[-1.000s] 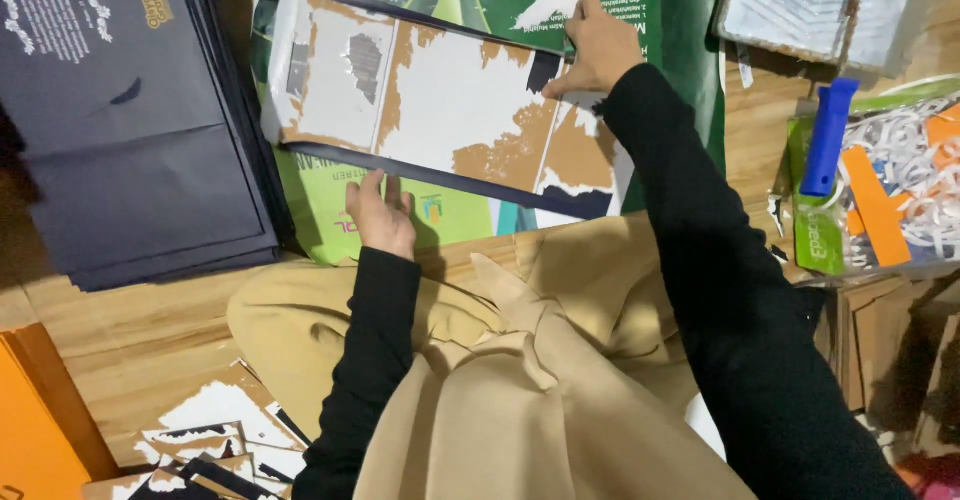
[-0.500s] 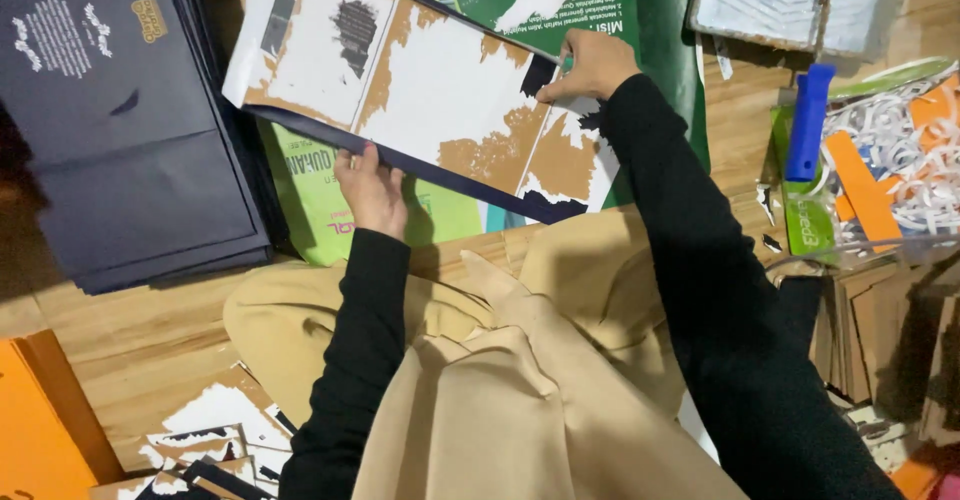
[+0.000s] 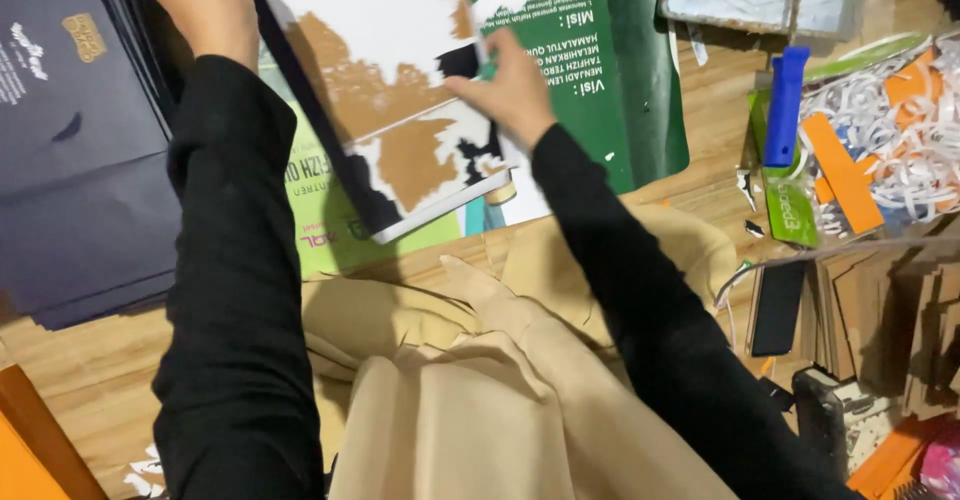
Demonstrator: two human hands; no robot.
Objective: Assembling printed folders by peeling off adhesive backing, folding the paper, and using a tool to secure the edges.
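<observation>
**Both hands on a torn board held over the floor**

The board (image 3: 385, 100) is a flat panel with a dark edge, its white facing partly torn away so that brown patches of bare card show; it slants from the far left down toward the near middle, tilted above the wooden floor (image 3: 90, 370). The left hand (image 3: 195, 0) is at the far left, at the top of the picture, closed on the board's far left edge, with the panel running away from it to the right and nearer; its fingertips are cut off by the frame. The right hand (image 3: 505, 85) lies at the board's right side, fingers together and pressed on the facing beside a dark patch, thumb pointing left; whether it pinches a loose strip or only presses there cannot be told. Both arms wear black sleeves; beige trousers (image 3: 480, 390) fill the near middle.

Under the board lies a light green printed sheet (image 3: 320, 210), and to the far right of it a dark green printed sheet (image 3: 585, 70), just behind the right hand. To the left sits a stack of dark covers (image 3: 75, 160). Well to the right lie a blue-handled tool (image 3: 785, 100), a heap of white and orange paper shreds (image 3: 890, 130), and brown card pieces (image 3: 880, 310) standing near.
</observation>
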